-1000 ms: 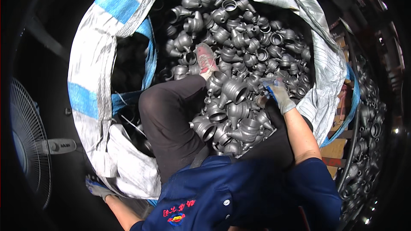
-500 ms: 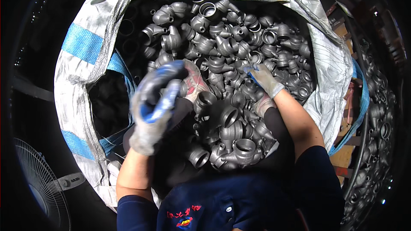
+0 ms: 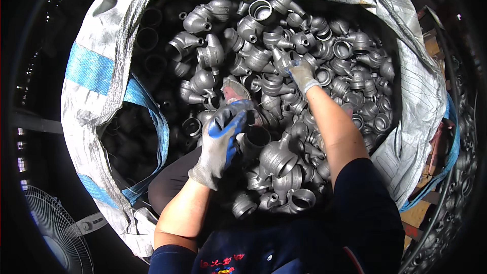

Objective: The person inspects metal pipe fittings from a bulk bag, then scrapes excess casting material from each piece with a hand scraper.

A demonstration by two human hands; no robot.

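My right hand [image 3: 303, 73], in a white glove with blue on the fingers, reaches into the pile and closes its fingertips on a grey cast-metal fitting [image 3: 281, 61]. My left hand [image 3: 219, 139], gloved alike with dark stains, hovers over the nearer part of the pile. A dark gap shows between its thumb and bent fingers, and no part is plainly seen in it. Grey fittings with round mouths and short stubs lie jumbled all about. Close below the left hand are a wide-mouthed fitting [image 3: 256, 137] and a larger fitting [image 3: 279, 157].
A big white woven bag [image 3: 83, 122] with blue bands surrounds the pile. My pink and grey shoe [image 3: 234, 91] rests among the fittings. A fan [image 3: 58, 228] stands at the lower left. More fittings [image 3: 459, 182] lie outside the bag at the right.
My left hand has moved right, toward the middle of the pile. The right hand has shifted up and slightly left and now grips a fitting. The whole view has shifted a little.
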